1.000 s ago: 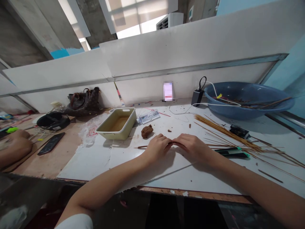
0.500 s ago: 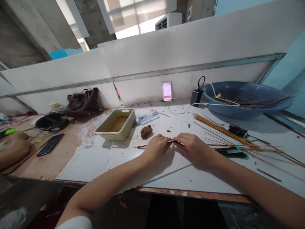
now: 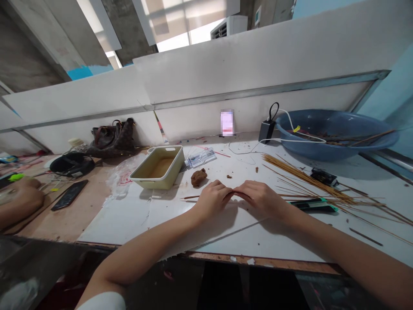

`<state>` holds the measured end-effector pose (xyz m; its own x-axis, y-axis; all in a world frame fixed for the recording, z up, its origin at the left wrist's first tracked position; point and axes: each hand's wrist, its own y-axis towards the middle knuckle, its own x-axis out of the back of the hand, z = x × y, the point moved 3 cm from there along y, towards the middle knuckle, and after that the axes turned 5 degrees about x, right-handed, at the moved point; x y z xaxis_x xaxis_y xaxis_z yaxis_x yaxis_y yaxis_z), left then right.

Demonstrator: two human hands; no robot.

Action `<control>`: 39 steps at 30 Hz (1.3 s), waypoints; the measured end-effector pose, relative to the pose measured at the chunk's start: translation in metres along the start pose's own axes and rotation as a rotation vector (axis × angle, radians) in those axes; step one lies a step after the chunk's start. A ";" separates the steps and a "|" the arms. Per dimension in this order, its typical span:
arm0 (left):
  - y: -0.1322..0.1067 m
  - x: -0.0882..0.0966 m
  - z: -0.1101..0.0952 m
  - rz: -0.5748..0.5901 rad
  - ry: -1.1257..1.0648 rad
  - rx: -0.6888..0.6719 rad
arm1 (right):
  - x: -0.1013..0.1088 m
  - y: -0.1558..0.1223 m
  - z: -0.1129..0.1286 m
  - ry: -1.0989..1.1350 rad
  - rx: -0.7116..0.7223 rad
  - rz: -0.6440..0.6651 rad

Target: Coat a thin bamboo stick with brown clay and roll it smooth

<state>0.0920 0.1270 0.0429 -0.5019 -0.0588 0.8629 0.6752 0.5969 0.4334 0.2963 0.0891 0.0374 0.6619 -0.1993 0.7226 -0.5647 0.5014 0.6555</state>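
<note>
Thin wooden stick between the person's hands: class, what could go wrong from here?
The thin wooden stick, pinched between the left hand and right hand, looks slender and might snap or splinter into the fingers. The right hand also sits close to the green-trimmed tool and the loose bundle of thin sticks, so a careless shift could knock or scatter them.

left hand [image 3: 212, 199], right hand [image 3: 260, 198] on wooden stick [image 3: 191, 197]
</note>
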 end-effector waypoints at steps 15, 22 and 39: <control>0.000 -0.003 0.005 0.045 -0.006 0.073 | 0.001 0.000 -0.003 -0.032 -0.031 0.067; 0.000 -0.001 0.003 0.029 -0.034 0.052 | -0.003 0.000 -0.003 -0.067 -0.034 0.077; 0.000 0.006 -0.002 -0.035 -0.033 0.034 | 0.002 -0.002 -0.003 -0.055 -0.003 0.003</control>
<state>0.0901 0.1249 0.0485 -0.5428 -0.0545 0.8381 0.6382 0.6219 0.4538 0.3000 0.0905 0.0365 0.6323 -0.2435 0.7354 -0.5652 0.5042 0.6529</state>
